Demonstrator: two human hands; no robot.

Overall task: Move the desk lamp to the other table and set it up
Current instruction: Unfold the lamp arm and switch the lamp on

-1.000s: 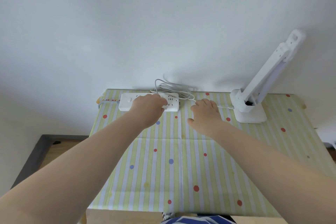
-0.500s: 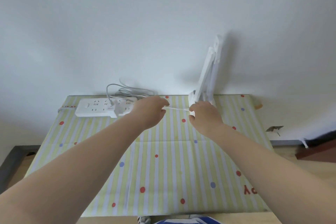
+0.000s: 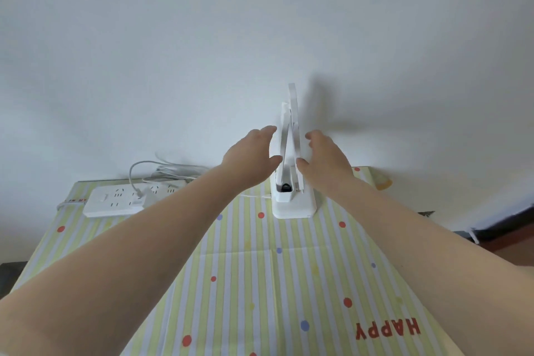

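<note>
A white desk lamp (image 3: 292,206) stands near the back of the table (image 3: 260,269), its folded arm pointing up against the wall. My left hand (image 3: 250,157) is just left of the arm and my right hand (image 3: 327,159) just right of it. Both have spread fingers, and the thumbs reach close to the arm's sides. Whether they touch it I cannot tell. A thin white cord (image 3: 254,196) runs from the lamp's base left toward the white power strip (image 3: 118,202), where a plug sits in a socket.
A yellow, white and blue striped cloth with coloured dots and the word HAPPY covers the table. Loose grey cable (image 3: 170,170) is bunched behind the power strip against the white wall. Floor and a dark edge (image 3: 502,221) show to the right.
Both hands let go of the cord and rose from the lamp's base to either side of its upright arm. The view has shifted, so the lamp now sits at centre.
</note>
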